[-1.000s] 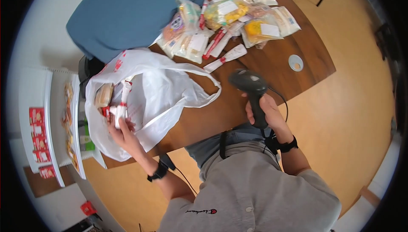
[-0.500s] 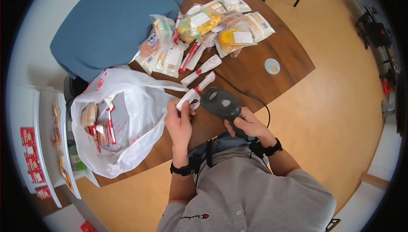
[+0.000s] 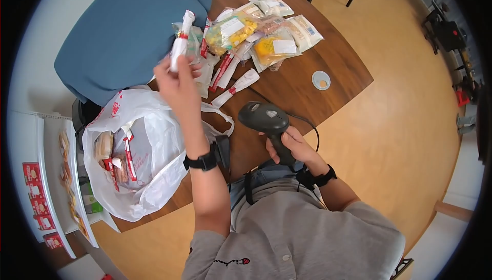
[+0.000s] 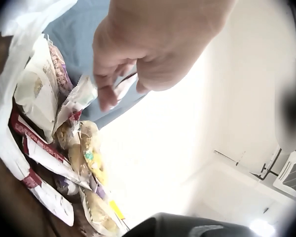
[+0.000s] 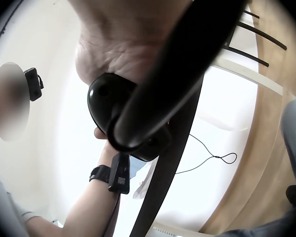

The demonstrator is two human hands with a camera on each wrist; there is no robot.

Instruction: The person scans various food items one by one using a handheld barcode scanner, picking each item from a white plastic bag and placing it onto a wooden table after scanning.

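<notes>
My left hand (image 3: 179,85) grips one end of a slim white paper-wrapped packet (image 3: 182,41) with a red band. It is held up over the left side of the food pile, by the blue cover. From the left wrist view, my fingers (image 4: 107,96) curl round the packet, mostly hiding it. In my right hand (image 3: 297,146) is a black barcode scanner (image 3: 264,117), gripped by its handle, its head pointing left above the table. A similar white packet (image 3: 237,87) lies on the wood between the scanner and the pile.
An open white plastic bag (image 3: 125,205) at the left contains more red-and-white packets and a sandwich-like item (image 3: 103,145). Bagged foods (image 3: 277,48) are heaped at the back. A round lid (image 3: 321,80) lies right; shelves (image 3: 56,187) stand left. The scanner's cable (image 3: 307,121) crosses the table.
My left hand has lifted the wrapped packet out of the bag, brought it before the scanner, then carried it away to the pile. My right hand still holds the scanner.
</notes>
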